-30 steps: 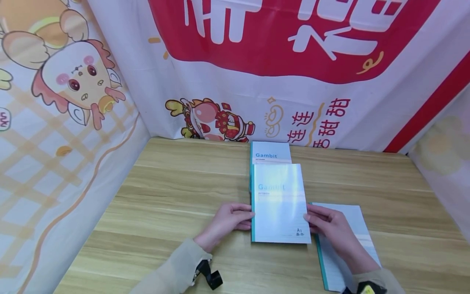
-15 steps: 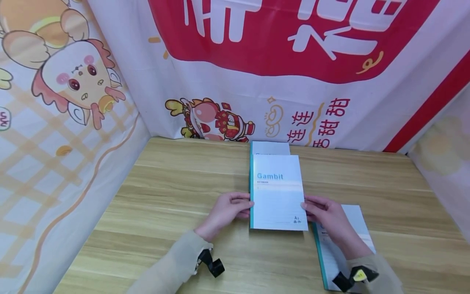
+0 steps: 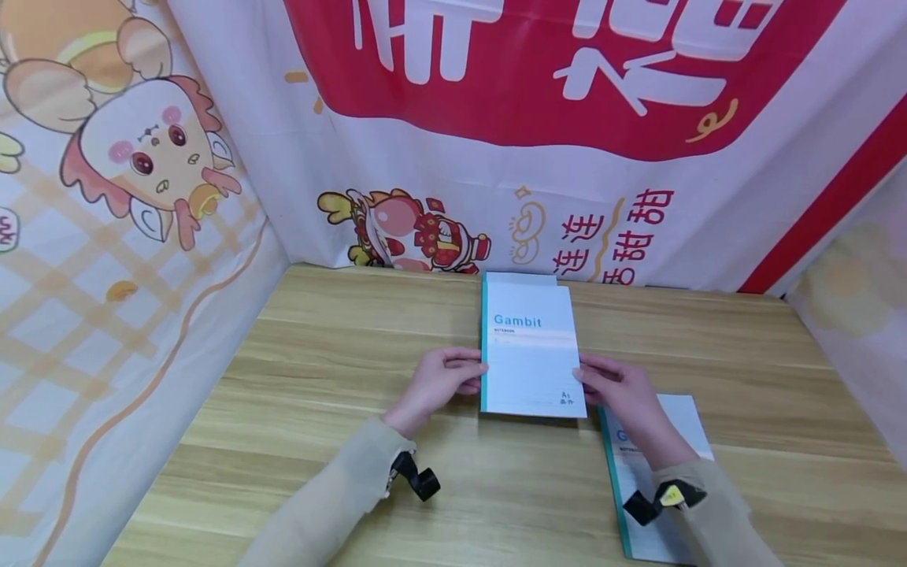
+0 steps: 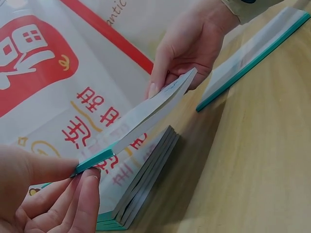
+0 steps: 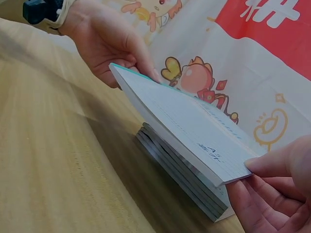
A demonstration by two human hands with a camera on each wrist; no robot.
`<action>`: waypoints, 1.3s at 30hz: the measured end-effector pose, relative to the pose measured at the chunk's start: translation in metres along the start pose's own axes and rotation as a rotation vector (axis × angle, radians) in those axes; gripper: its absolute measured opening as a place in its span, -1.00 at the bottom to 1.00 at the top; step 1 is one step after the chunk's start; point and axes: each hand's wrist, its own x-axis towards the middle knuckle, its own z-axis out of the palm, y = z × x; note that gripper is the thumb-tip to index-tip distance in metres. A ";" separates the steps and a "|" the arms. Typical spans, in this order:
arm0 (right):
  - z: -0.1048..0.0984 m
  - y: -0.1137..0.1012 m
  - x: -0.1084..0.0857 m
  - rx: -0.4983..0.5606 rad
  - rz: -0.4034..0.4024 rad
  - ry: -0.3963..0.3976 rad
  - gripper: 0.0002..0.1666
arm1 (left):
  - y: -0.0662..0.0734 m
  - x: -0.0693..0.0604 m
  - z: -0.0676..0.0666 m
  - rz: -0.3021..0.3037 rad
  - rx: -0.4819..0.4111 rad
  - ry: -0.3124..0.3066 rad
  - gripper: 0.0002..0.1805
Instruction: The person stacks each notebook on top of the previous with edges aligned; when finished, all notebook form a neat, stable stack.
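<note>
A white notebook [image 3: 531, 362] with a teal spine and "Gambit" on its cover is held level between both hands. My left hand [image 3: 435, 382] pinches its spine edge between thumb and fingers. On the opposite edge, my right hand [image 3: 627, 398] has its thumb on top and fingers beneath. Below the held notebook lies a neat stack of similar notebooks [image 5: 180, 177], with a gap visible between in both wrist views. From the head view only the far strip of the stack [image 3: 520, 278] shows.
Another notebook [image 3: 683, 421] lies on the wooden table [image 3: 340, 339] at the right, partly under my right forearm. A printed cloth [image 3: 439, 134] hangs along the table's back edge, and another drapes the left side. Each wrist carries a small black camera [image 3: 425, 483].
Both hands have moved forward, away from me, carrying the notebook farther over the stack. It now covers more of the stack. The notebook at the right has stayed in place.
</note>
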 end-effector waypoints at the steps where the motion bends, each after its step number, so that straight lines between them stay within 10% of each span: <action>1: 0.000 -0.001 0.002 0.001 0.001 0.003 -0.23 | 0.001 0.002 0.000 -0.002 0.001 0.005 -0.65; 39: 0.014 -0.014 0.059 0.061 0.005 0.135 -0.42 | 0.006 0.064 0.002 -0.033 0.149 0.236 -0.75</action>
